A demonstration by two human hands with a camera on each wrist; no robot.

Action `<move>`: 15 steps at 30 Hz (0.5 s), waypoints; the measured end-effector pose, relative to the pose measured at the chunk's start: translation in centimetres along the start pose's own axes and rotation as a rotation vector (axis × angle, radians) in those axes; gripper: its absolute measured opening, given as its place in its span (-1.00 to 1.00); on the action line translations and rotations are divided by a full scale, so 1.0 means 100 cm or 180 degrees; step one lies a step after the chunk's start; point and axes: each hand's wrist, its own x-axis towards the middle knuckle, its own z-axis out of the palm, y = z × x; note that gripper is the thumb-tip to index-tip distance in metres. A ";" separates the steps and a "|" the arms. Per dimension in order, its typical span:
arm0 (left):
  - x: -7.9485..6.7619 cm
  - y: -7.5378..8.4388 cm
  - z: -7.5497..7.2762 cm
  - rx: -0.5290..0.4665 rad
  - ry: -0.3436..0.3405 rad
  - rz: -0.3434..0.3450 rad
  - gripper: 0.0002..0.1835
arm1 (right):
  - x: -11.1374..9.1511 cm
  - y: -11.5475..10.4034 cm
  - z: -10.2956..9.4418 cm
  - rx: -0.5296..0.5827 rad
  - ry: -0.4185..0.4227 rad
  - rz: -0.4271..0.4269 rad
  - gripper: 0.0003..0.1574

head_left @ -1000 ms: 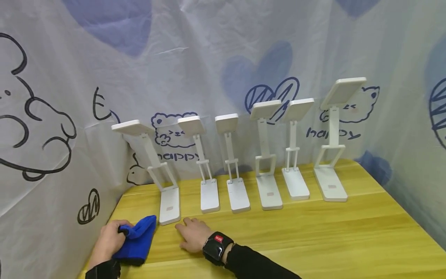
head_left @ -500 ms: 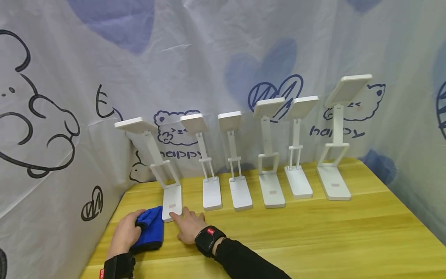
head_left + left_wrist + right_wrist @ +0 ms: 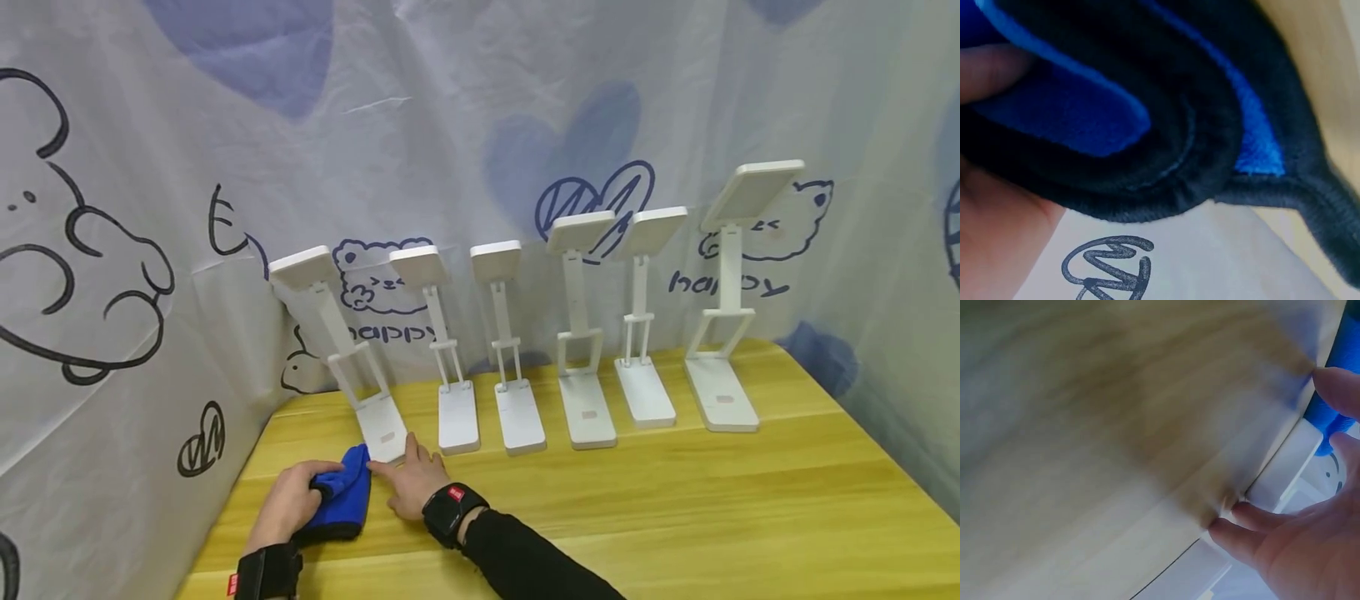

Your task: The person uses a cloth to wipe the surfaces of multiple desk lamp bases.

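My left hand (image 3: 287,504) grips a folded blue cloth with black edging (image 3: 347,493) at the front left of the table. Close up in the left wrist view, the looped black hem hides part of the fingers (image 3: 985,72). Just beyond the cloth stands the leftmost white desk lamp (image 3: 382,427), its base angled and its head raised on a folding arm. My right hand (image 3: 420,485) has its fingers spread at the front end of that base, one fingertip by the right corner. In the right wrist view the fingers (image 3: 1241,540) reach along the base edge.
Several more white desk lamps stand in a row to the right, among them one lamp (image 3: 457,417) beside the leftmost and a taller one (image 3: 722,396) at the far right. A printed curtain (image 3: 450,150) hangs behind the wooden table (image 3: 637,508).
The leftmost lamp's base has turned, its front end swinging right and slightly back. My right hand has come to that base from its right. The left hand and cloth have shifted right.
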 end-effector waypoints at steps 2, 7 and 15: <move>0.000 0.000 0.000 -0.0054 -0.0017 0.0040 -0.43 | 0.000 0.000 -0.001 0.0053 0.0049 0.0019 -0.22; 0.001 0.000 0.000 -0.0158 -0.0041 0.0052 -0.42 | 0.002 -0.002 -0.005 -0.0042 0.0185 -0.0004 -0.29; 0.001 0.000 0.000 -0.0207 -0.0054 0.0036 -0.43 | 0.011 -0.006 -0.006 -0.0342 0.0134 0.0140 -0.37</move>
